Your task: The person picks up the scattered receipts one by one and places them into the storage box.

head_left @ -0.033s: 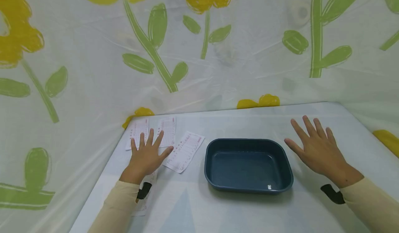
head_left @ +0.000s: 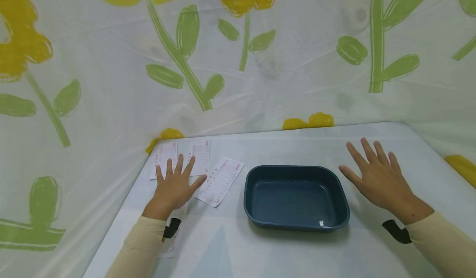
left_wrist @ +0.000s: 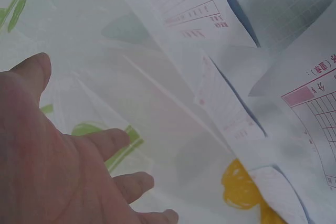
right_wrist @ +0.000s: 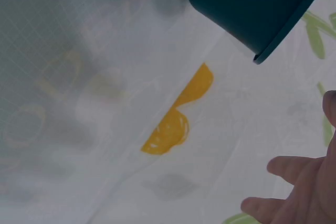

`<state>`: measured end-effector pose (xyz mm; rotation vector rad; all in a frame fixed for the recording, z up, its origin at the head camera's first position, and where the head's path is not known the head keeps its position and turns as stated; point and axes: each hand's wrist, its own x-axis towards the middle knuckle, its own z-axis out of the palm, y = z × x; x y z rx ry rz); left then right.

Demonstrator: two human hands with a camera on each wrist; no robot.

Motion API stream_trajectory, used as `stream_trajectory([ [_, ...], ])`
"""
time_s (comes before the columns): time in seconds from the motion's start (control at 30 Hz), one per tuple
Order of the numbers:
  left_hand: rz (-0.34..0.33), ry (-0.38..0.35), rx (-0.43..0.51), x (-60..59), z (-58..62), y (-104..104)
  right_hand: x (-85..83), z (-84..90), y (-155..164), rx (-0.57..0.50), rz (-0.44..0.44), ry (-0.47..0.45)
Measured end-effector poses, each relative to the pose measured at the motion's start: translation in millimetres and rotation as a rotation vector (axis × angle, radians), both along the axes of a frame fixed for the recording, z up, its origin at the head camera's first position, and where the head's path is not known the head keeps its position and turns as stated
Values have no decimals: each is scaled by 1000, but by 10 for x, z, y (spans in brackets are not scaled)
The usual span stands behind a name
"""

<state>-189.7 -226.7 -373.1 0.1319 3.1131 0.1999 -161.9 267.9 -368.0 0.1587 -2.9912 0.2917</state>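
Note:
My left hand is spread with straight fingers over the left part of the table, overlapping printed paper slips in the head view. One slip lies at a slant between that hand and a dark blue rectangular basin. Two more slips, a left one and a right one, lie beyond the fingertips. Another slip is partly hidden under the left wrist. On the basin's right, my right hand is spread too, holding nothing. The left wrist view shows ruled red print on a slip.
The white table meets a hanging flowered cloth along its back and left side. Dark bands show at both wrists, a left band and a right band.

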Motion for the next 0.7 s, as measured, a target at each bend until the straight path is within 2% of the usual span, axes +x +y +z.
stream_trajectory([
  [0.5, 2, 27, 3, 19, 88, 48, -29, -5, 26, 5, 16, 1],
  [0.6, -2, 42, 9, 24, 99, 76, -39, -5, 45, -29, 33, -5],
  [0.7, -12, 65, 33, 28, 98, 137, -38, 12, 28, -129, 54, -20],
])
